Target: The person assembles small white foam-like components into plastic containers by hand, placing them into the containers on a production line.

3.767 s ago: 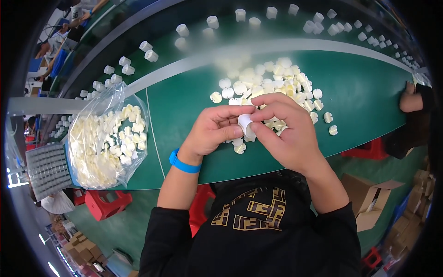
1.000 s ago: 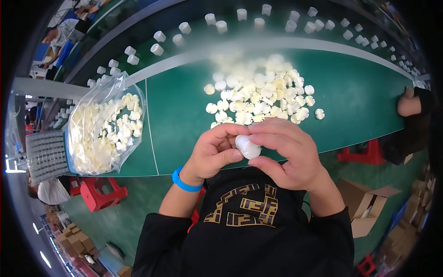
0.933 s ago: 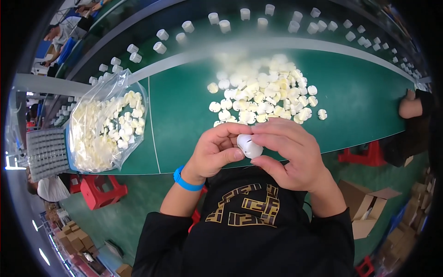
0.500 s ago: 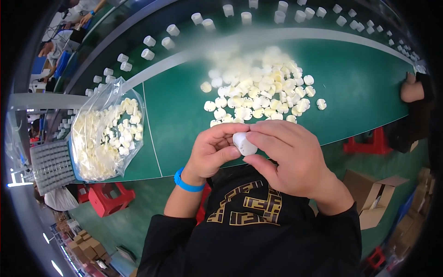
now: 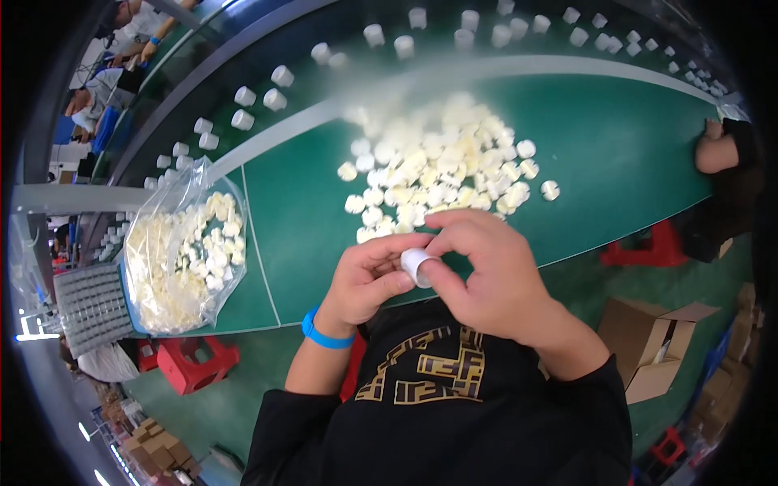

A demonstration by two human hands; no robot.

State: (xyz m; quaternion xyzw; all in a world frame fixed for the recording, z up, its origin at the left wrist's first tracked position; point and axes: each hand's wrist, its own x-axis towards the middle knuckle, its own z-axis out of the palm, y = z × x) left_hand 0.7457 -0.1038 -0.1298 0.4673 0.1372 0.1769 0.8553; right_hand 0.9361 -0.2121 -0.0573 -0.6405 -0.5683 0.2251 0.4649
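White cylinder (image 5: 412,261), just one, is over the near edge of the green table (image 5: 624,170), pinched by the left hand (image 5: 362,279); the right hand (image 5: 486,275) lays its thumb at the open end, grip unclear. Beyond: one heap of pale discs (image 5: 438,166), uncountable; leftward, one clear bag (image 5: 182,267).

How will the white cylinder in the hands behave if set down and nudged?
The white cylinder would probably roll on its side, given its curved wall. It seems fairly stiff, showing no obvious dent in the left hand. It is likely light: one end appears hollow.
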